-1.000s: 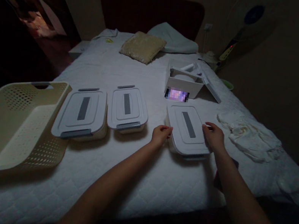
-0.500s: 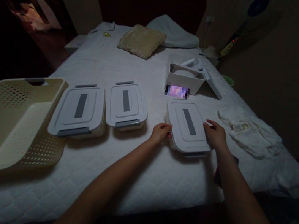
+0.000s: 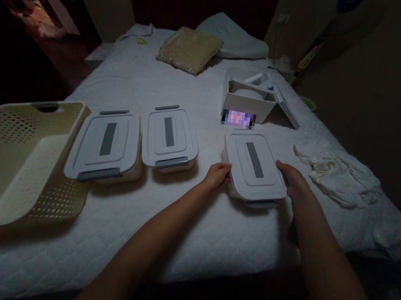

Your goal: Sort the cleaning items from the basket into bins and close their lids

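A white lidded box with a grey strip on its lid lies on the white bed in front of me. My left hand grips its left edge with curled fingers. On the box's right edge, my right hand is closed around the side. Both forearms reach out from the bottom of the view.
Two more lidded white boxes lie to the left, beside a beige perforated basket. An open white box with its lid leaning stands further back. Crumpled white cloth lies right; pillows rest near the headboard.
My right hand slid from the lid's top down onto the box's right side. The view shifted slightly forward; the box and my left hand kept their place.
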`<state>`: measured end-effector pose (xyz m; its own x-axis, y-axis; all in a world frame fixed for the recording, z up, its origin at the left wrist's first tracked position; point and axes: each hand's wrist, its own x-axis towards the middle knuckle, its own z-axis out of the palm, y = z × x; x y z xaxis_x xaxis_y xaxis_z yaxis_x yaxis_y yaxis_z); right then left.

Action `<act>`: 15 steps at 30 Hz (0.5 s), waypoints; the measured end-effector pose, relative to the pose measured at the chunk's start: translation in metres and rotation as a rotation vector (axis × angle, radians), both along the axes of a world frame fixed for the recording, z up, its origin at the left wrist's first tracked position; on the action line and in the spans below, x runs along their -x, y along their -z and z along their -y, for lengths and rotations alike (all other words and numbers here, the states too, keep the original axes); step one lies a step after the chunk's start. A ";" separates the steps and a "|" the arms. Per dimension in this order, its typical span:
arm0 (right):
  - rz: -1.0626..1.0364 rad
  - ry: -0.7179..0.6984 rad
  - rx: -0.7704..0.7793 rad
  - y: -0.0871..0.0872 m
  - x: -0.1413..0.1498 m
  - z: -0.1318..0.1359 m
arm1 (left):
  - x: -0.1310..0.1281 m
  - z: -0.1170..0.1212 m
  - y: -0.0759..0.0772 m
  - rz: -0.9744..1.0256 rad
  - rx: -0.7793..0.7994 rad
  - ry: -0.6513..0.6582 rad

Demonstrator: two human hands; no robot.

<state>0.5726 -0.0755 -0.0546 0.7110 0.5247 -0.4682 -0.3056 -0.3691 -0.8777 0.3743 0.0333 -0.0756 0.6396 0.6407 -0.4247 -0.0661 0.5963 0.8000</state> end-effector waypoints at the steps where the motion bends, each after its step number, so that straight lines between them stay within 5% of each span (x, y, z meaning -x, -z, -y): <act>1: -0.008 0.029 -0.005 -0.001 0.002 -0.001 | 0.001 -0.001 0.001 -0.006 -0.013 0.004; 10: 0.053 0.240 -0.029 0.009 0.036 0.004 | 0.022 -0.024 -0.003 -0.011 -0.137 0.027; 15: 0.082 0.228 -0.054 0.015 0.055 0.007 | 0.041 -0.029 -0.015 -0.076 -0.189 0.164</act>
<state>0.5175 -0.0830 -0.0693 0.8487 0.3687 -0.3793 -0.3023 -0.2504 -0.9198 0.3338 0.0618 -0.0609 0.7123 0.6040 -0.3577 0.0832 0.4334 0.8974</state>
